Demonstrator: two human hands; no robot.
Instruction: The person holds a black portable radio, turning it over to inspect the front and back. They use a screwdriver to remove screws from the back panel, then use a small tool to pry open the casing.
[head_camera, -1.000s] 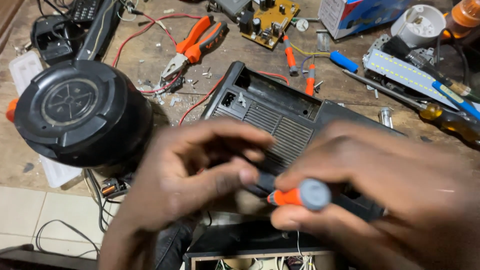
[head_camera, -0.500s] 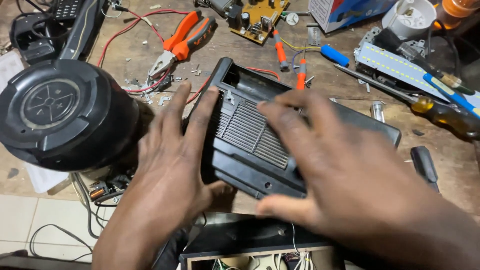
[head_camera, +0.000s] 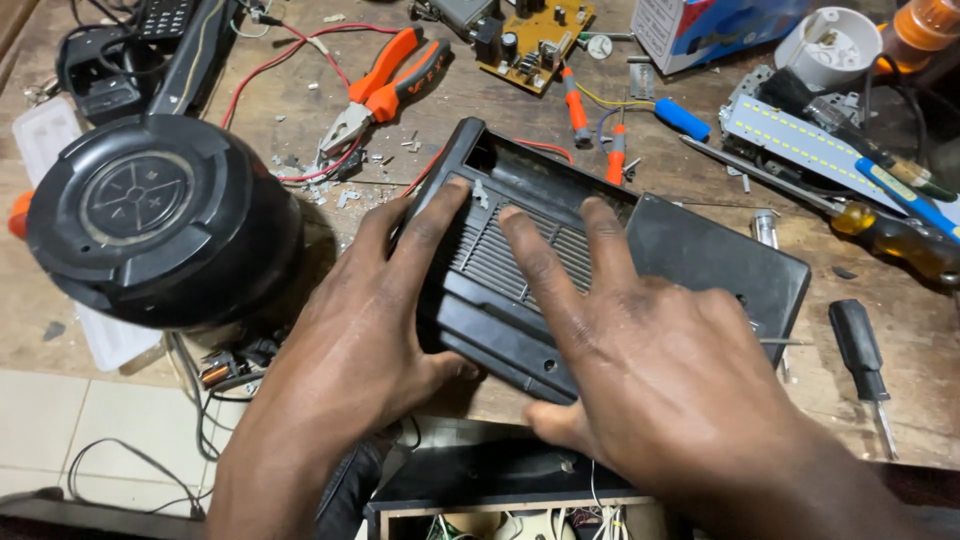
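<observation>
A black plastic casing (head_camera: 690, 250) with a ribbed grille lies tilted on the wooden workbench (head_camera: 700, 180). My left hand (head_camera: 370, 310) grips its left end, fingers spread over the top and thumb under the near edge. My right hand (head_camera: 650, 370) lies flat on the grille, fingers apart, thumb hooked under the near edge. Both hands hold the casing. A black-handled screwdriver (head_camera: 858, 350) lies on the bench to the right of the casing.
A round black speaker (head_camera: 150, 215) stands at the left. Orange-handled pliers (head_camera: 385, 85), a circuit board (head_camera: 525, 35), small orange screwdrivers (head_camera: 577, 105), an LED strip board (head_camera: 800, 140), a blue box (head_camera: 700, 25) and wires crowd the far side. An open box with wiring (head_camera: 500, 500) sits at the near edge.
The orange-handled screwdriver that my right hand held a second ago is gone from it. Both hands have spread flat over the casing and taken hold of it.
</observation>
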